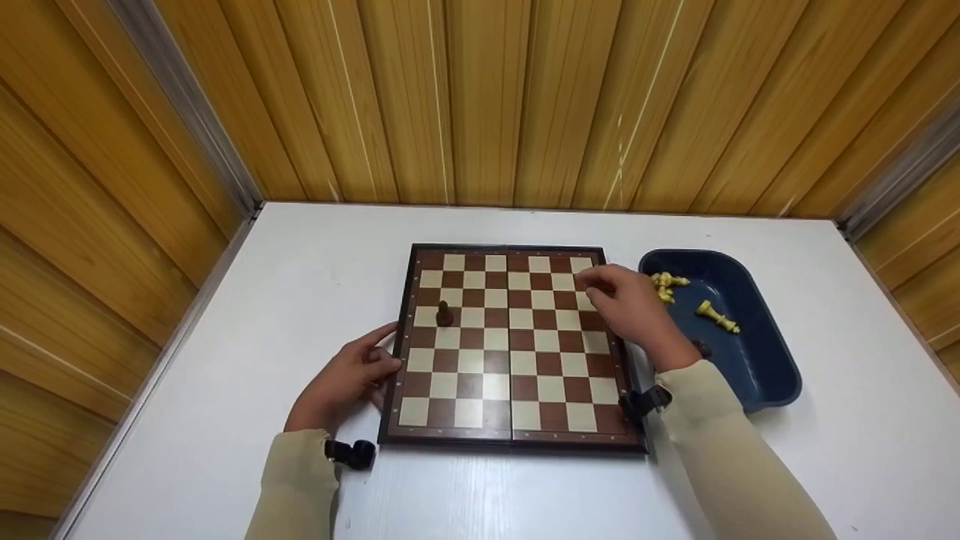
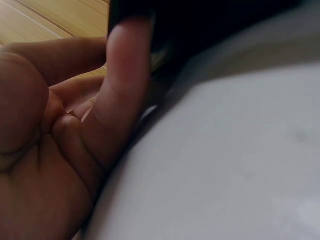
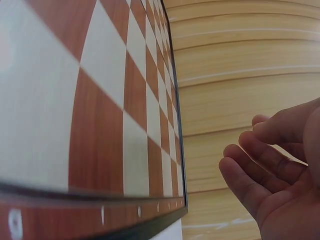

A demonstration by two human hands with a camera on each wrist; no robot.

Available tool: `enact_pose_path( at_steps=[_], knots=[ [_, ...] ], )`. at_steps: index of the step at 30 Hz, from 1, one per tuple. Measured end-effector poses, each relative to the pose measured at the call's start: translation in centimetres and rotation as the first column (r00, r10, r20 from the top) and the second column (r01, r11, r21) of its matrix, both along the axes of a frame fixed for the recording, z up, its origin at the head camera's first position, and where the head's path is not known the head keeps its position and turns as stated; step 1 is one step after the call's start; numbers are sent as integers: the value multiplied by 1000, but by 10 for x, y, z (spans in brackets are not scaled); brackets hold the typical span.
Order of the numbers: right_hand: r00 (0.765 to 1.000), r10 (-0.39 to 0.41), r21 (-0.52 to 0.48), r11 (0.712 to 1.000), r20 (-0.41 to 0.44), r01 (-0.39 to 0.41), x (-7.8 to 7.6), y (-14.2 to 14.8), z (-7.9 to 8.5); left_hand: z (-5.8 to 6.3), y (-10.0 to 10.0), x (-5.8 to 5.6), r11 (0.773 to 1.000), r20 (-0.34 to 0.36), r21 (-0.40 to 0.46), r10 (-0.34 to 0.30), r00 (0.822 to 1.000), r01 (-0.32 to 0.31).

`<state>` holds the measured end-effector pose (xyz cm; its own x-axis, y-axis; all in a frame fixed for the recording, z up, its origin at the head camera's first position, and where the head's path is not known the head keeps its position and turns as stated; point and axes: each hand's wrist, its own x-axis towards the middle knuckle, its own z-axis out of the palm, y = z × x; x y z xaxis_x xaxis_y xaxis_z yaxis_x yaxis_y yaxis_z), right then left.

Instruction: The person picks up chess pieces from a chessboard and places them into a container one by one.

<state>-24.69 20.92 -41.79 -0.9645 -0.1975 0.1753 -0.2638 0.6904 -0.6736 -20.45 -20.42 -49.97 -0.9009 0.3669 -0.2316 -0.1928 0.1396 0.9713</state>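
Note:
A brown and cream chessboard (image 1: 471, 361) lies flat on the table with a dark rim. One dark brown chess piece (image 1: 444, 315) stands upright on its left half. My left hand (image 1: 349, 375) rests at the board's left edge, its thumb and forefinger touching the rim; in the left wrist view a fingertip (image 2: 129, 50) meets the dark side of the board. Above the board's right edge hovers my right hand (image 1: 630, 307), fingers loosely bent. Nothing shows between those fingers (image 3: 245, 187) in the right wrist view.
A blue tray (image 1: 772, 352) stands right of the board, partly behind my right hand and sleeve. Inside lie several yellow chess pieces (image 1: 718, 316) and a dark one (image 1: 702, 347). Wood-patterned panels (image 1: 480, 105) close off the white table (image 1: 225, 337) at the back and sides.

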Motion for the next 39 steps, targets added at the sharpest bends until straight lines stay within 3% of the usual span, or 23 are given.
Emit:
enact_pose_path(
  at_steps=[17,30,39],
  knots=[
    [999,42,-10,999,26,-42,-5,-41,3,0,0,-1,1000,-32,8,-27,999,27],
    [996,62,-48,997,64,-59,-8,-73,-2,-1,1,1,999,-5,32,16,1000,-16],
    [991,102,-81,992,83,-95,-11,-91,-7,-2,2,1,999,-12,52,-3,1000,3]
  ],
)
